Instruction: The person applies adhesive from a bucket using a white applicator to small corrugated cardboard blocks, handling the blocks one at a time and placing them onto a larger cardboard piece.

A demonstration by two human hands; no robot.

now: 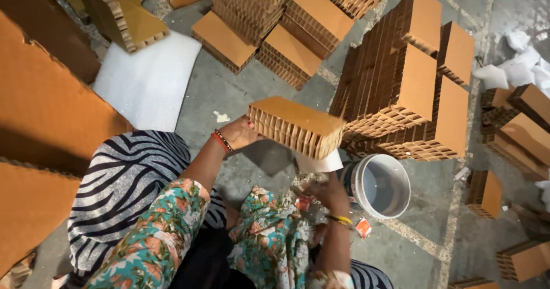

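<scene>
Left hand (239,133) grips one end of a honeycomb cardboard block (297,126), fingers wrapped on its far side, holding it raised over the concrete floor (229,94); right hand (326,194) is low beside the white bucket (381,185), blurred, so I can't tell its finger state. Progress looks well along but unfinished: one large stack (404,83) of finished-looking blocks stands just right of the held one, more piles behind, loose blocks still scattered at right. Count: one block in hand, one bucket, one white foam sheet (150,80); stacked blocks too many to count.
</scene>
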